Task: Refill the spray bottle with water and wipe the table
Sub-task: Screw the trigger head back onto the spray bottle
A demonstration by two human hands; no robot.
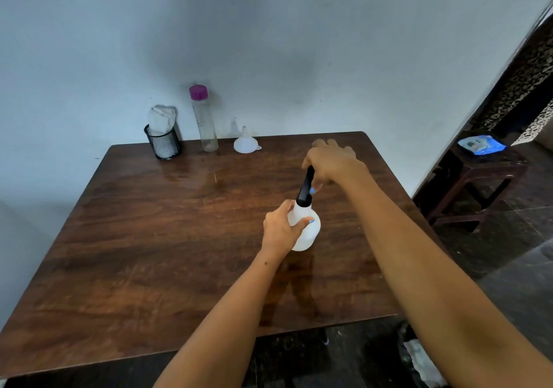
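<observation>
A white spray bottle (308, 232) stands upright on the brown wooden table (167, 238), right of its middle. My left hand (281, 229) grips the bottle's round body. My right hand (330, 160) holds the black spray head (306, 188) from above, thumb against it; the hand is a little blurred. At the table's back edge stand a clear water bottle with a purple cap (203, 118), a white funnel (245, 142) set mouth down, and a white cloth (161, 119) stuffed in a black mesh cup (163, 145).
A pale wall rises right behind the table. To the right, on the dark floor, a dark wooden stool (478, 184) carries a blue packet (480, 145). A patterned curtain (520, 88) hangs at the far right.
</observation>
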